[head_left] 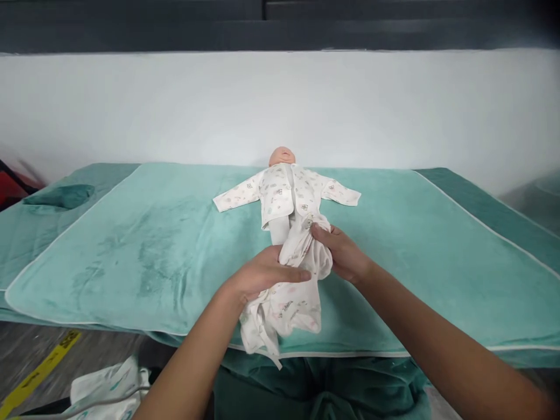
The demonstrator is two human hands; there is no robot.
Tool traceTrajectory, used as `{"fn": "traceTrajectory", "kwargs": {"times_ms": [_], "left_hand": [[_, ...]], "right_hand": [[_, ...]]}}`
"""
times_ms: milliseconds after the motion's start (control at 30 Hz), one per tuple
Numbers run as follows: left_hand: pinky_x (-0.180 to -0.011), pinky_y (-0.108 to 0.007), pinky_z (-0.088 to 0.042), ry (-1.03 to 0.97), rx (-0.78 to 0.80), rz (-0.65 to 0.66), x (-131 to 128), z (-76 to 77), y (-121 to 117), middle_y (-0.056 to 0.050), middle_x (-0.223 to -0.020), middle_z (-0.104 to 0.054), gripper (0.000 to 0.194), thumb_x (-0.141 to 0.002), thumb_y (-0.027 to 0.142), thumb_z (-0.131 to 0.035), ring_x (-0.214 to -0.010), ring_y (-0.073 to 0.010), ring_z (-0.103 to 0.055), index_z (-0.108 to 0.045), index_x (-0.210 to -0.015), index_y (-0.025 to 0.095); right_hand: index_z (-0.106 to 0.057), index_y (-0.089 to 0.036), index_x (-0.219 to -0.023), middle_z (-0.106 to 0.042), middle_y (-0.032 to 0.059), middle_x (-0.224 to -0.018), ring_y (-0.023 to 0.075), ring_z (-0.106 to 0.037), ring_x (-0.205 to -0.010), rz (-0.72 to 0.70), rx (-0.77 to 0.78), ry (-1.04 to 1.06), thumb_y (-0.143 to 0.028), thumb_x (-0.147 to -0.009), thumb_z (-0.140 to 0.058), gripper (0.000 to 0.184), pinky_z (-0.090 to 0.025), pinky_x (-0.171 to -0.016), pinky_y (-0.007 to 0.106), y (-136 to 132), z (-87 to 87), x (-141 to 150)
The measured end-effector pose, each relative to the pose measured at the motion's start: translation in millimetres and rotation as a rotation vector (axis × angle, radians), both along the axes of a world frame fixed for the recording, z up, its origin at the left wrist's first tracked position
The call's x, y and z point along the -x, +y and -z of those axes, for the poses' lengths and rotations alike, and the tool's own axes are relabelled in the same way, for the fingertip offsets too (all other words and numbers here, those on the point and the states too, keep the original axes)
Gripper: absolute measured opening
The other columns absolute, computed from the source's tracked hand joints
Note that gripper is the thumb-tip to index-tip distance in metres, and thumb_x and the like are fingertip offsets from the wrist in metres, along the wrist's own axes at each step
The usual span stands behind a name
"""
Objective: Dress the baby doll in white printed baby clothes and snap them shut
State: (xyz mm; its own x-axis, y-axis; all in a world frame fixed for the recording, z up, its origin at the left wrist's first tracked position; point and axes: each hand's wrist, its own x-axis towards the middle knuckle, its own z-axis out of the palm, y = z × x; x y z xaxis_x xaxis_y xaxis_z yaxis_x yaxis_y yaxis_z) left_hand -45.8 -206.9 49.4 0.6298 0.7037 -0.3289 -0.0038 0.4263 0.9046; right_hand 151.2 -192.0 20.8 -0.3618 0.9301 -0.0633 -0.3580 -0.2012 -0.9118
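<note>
A baby doll (282, 156) lies on its back on the teal bed, head toward the wall, its sleeved arms spread out. It wears a white printed baby jacket (276, 192), parted at the lower front. Bunched white printed baby pants (297, 303) lie over its lower body and hang toward the bed's front edge. My left hand (273, 271) is closed on the pants' left side, thumb across the cloth. At the upper right of the bunched fabric, my right hand (339, 251) pinches it. The doll's feet are hidden by the cloth.
The bed has a teal plush cover (131, 251) with white piping, against a white wall (175, 111). A printed white bag or cloth (107, 388) and a cable are at lower left, near yellow floor tape (41, 370). My green-clad lap (324, 385) borders the bed.
</note>
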Motion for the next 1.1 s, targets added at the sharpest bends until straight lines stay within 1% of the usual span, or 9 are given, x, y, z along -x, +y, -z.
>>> {"fn": "traceTrajectory", "kwargs": {"times_ms": [133, 233, 333, 433, 633, 700, 867, 967, 1100], "left_hand": [[-0.087, -0.040, -0.052, -0.145, 0.016, -0.155, 4.8, 3.6, -3.5, -0.011, -0.106, -0.074, 0.047, -0.072, 0.033, -0.082, -0.095, -0.0282, -0.069, -0.067, -0.114, 0.016], [-0.090, -0.039, -0.051, -0.220, -0.006, -0.298, 2.3, 10.8, -6.3, -0.011, -0.108, -0.073, 0.047, -0.074, 0.035, -0.080, -0.098, -0.0276, -0.069, -0.066, -0.115, 0.016], [-0.087, -0.036, -0.051, -0.157, -0.009, -0.257, 0.3, 16.0, -13.7, -0.010, -0.107, -0.073, 0.046, -0.075, 0.039, -0.079, -0.098, -0.0268, -0.068, -0.066, -0.113, 0.017], [-0.088, -0.034, -0.050, -0.043, -0.053, -0.115, 7.1, 15.4, -23.5, -0.009, -0.111, -0.072, 0.047, -0.077, 0.043, -0.076, -0.103, -0.0260, -0.066, -0.066, -0.117, 0.019], [-0.084, -0.031, -0.050, 0.186, -0.184, 0.389, 29.7, 1.3, -32.3, -0.005, -0.106, -0.073, 0.039, -0.070, 0.040, -0.081, -0.101, -0.0267, -0.065, -0.073, -0.101, 0.019], [-0.083, -0.032, -0.050, 0.212, -0.207, 0.304, 26.6, -2.1, -31.2, -0.005, -0.104, -0.074, 0.037, -0.071, 0.041, -0.080, -0.098, -0.0260, -0.066, -0.073, -0.101, 0.019], [-0.081, -0.033, -0.048, 0.269, -0.424, -0.215, -4.7, 0.3, -15.2, -0.005, -0.101, -0.071, 0.027, -0.083, 0.040, -0.066, -0.096, -0.0252, -0.065, -0.066, -0.100, 0.019], [-0.079, -0.033, -0.045, 0.477, -0.658, -0.223, -24.8, 8.2, -0.6, -0.005, -0.090, -0.068, 0.016, -0.085, 0.034, -0.060, -0.091, -0.0256, -0.063, -0.061, -0.083, 0.019], [-0.082, -0.034, -0.044, 0.632, -0.778, -0.126, -36.2, 17.1, 9.1, -0.007, -0.089, -0.069, 0.007, -0.082, 0.026, -0.061, -0.093, -0.0279, -0.064, -0.063, -0.085, 0.020]], "right_hand": [[-0.071, -0.018, -0.110, -0.075, 0.0090, -0.095, 0.0227, -0.069, -0.086, 0.063, 0.045, 0.030, -0.057, -0.085, -0.064, 0.047, -0.055, -0.074, 0.032, -13.4, 7.2, 0.7], [-0.072, -0.016, -0.108, -0.074, 0.0077, -0.093, 0.0217, -0.069, -0.082, -0.159, 0.031, -0.138, -0.051, -0.082, -0.070, 0.044, -0.054, -0.072, 0.031, -27.0, 11.2, -3.5], [-0.071, -0.018, -0.112, -0.074, 0.0062, -0.099, 0.0237, -0.068, -0.093, -0.432, -0.011, -0.301, -0.043, -0.080, -0.074, 0.041, -0.053, -0.082, 0.035, -44.2, 9.6, -6.8], [-0.070, -0.020, -0.116, -0.072, 0.0061, -0.107, 0.0246, -0.065, -0.103, -0.510, -0.017, -0.292, -0.040, -0.082, -0.072, 0.040, -0.051, -0.091, 0.038, -62.5, 8.8, -13.2], [-0.071, -0.022, -0.114, -0.073, 0.0080, -0.104, 0.0244, -0.068, -0.095, -0.224, 0.065, 0.005, -0.050, -0.076, -0.076, 0.047, -0.052, -0.087, 0.037, -83.6, 25.7, -27.4], [-0.071, -0.022, -0.112, -0.073, 0.0092, -0.100, 0.0253, -0.068, -0.091, -0.111, 0.093, 0.008, -0.054, -0.076, -0.074, 0.048, -0.052, -0.085, 0.038, -81.3, 30.8, -24.3], [-0.071, -0.018, -0.106, -0.073, 0.0081, -0.098, 0.0254, -0.066, -0.088, 0.234, 0.049, -0.276, -0.053, -0.079, -0.071, 0.045, -0.050, -0.082, 0.038, -62.3, 45.9, -13.5], [-0.070, -0.018, -0.103, -0.072, 0.0072, -0.097, 0.0269, -0.063, -0.090, 0.454, 0.014, -0.470, -0.060, -0.080, -0.065, 0.048, -0.050, -0.077, 0.037, -53.1, 58.5, -10.8], [-0.071, -0.018, -0.094, -0.072, 0.0065, -0.090, 0.0293, -0.062, -0.092, 0.466, -0.027, -0.630, -0.065, -0.080, -0.060, 0.050, -0.048, -0.078, 0.038, -49.0, 66.3, -9.8]]}}
